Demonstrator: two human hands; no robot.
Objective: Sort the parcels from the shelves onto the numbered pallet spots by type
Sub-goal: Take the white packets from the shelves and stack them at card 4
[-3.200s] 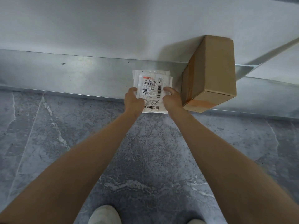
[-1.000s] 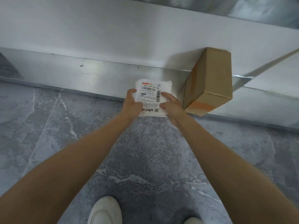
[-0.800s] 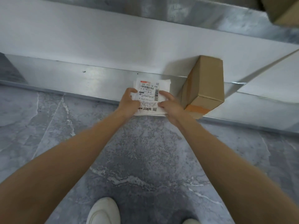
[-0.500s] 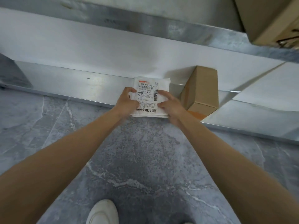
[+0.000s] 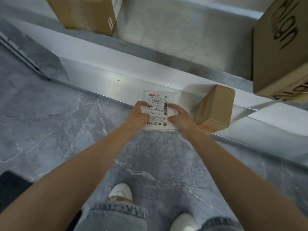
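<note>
Both hands are on it now: the flat white parcel (image 5: pixel 158 110) is held out front, low, right at the metal front edge (image 5: pixel 93 80) of the bottom shelf. The left hand (image 5: pixel 140 112) grips its left side, fingers curled over the top face. The right hand (image 5: pixel 180 119) pinches the right side, thumb lying on the printed label (image 5: pixel 156 101). The label faces up, with its barcodes and number plain to read. Whether the parcel rests on the shelf edge or hangs free in the hands, I cannot tell.

It's crowded on the right. A small brown box (image 5: pixel 215 109) with orange tape sits on that low shelf just beside the right hand, its near corner jutting over the edge; whether hand and box touch is unclear. Above it, a big brown box (image 5: pixel 280 52) with black lettering overhangs from the upper shelf (image 5: pixel 183 27) and fills the top right corner. Another brown box (image 5: pixel 86 12) stands on the same upper level, top left, well apart from the hands.

Below the parcel there is grey marbled floor (image 5: pixel 50 122). Two white shoes (image 5: pixel 120 192) and frayed jeans (image 5: pixel 116 217) show at the bottom, and a dark shape (image 5: pixel 11 189) sits at the left border, too cropped to name.
</note>
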